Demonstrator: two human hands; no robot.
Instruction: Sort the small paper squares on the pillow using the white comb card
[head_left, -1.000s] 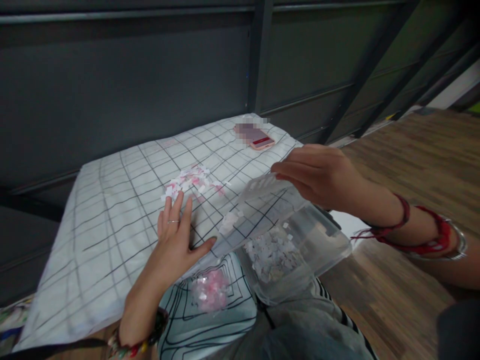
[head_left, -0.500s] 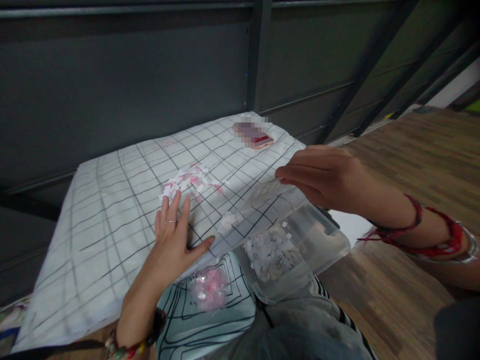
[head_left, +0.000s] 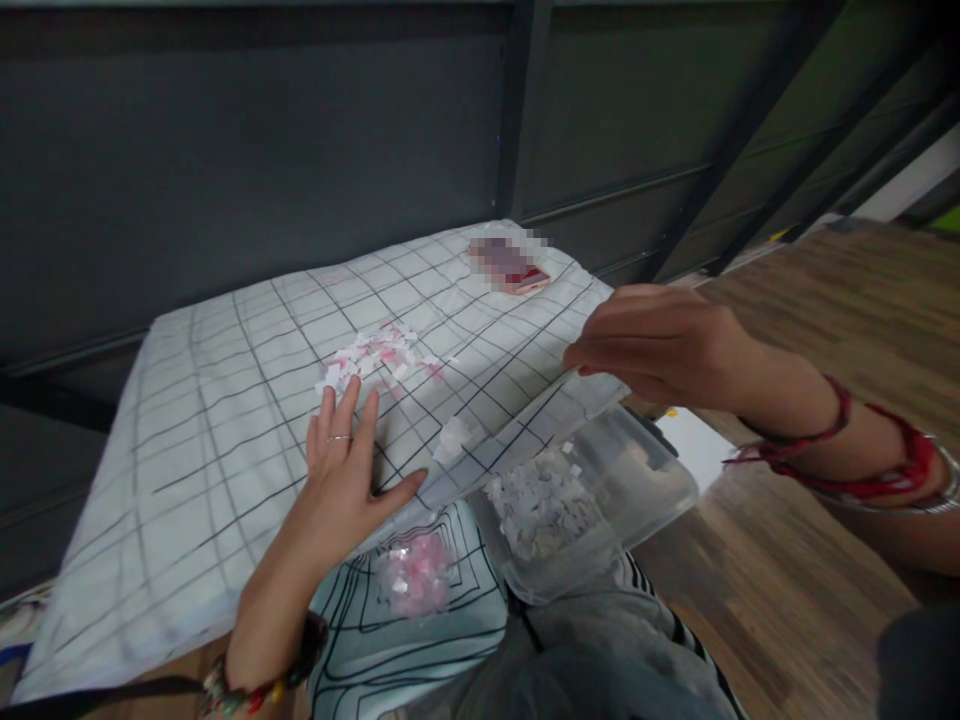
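Observation:
My left hand [head_left: 341,460] rests palm down with spread fingers on a white checked tablecloth [head_left: 217,420]. Its fingertips reach the near side of a pile of small white and pink paper bits [head_left: 375,355]. On the right, my right hand [head_left: 660,340] has thumb and fingers pinched together at the tablecloth's near edge, which looks raised there. Below it, a clear plastic box [head_left: 652,500] holds many small white pieces [head_left: 540,505]. A small white clump [head_left: 454,440] lies on the cloth between my hands.
A clear packet with pink contents [head_left: 416,575] lies on a patterned pale-blue cloth [head_left: 450,645] at my lap. At the table's far corner is a phone [head_left: 532,285]. A dark panelled wall [head_left: 247,150] stands behind; a white sheet [head_left: 694,445] shows beyond the box.
My right hand has shifted slightly right and up. The whitish, blurred strip that stretched below its fingertips no longer shows. My left hand has stayed nearly in place.

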